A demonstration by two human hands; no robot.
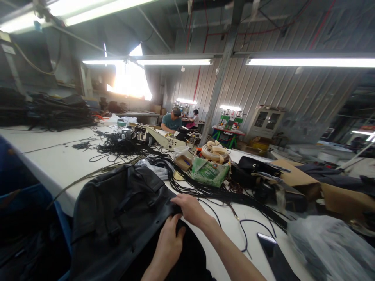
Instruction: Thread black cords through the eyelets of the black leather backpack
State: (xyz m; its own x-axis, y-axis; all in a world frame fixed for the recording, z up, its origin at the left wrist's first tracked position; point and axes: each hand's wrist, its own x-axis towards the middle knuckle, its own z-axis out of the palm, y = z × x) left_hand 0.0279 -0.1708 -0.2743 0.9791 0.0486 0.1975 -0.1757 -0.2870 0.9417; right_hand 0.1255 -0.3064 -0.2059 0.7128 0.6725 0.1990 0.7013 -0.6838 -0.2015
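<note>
Now both hands are gripping the black leather jacket (117,218) lying at the white table's (52,164) near edge, the left hand (168,244) and right hand (190,208) pinching its hem beside tangled black cords (205,189)

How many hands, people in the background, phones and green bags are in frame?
Hands: 2, left hand and right hand, both on the black leather garment
People in the background: 2
Phone: 1
Green bag: 1
Total: 6
</note>
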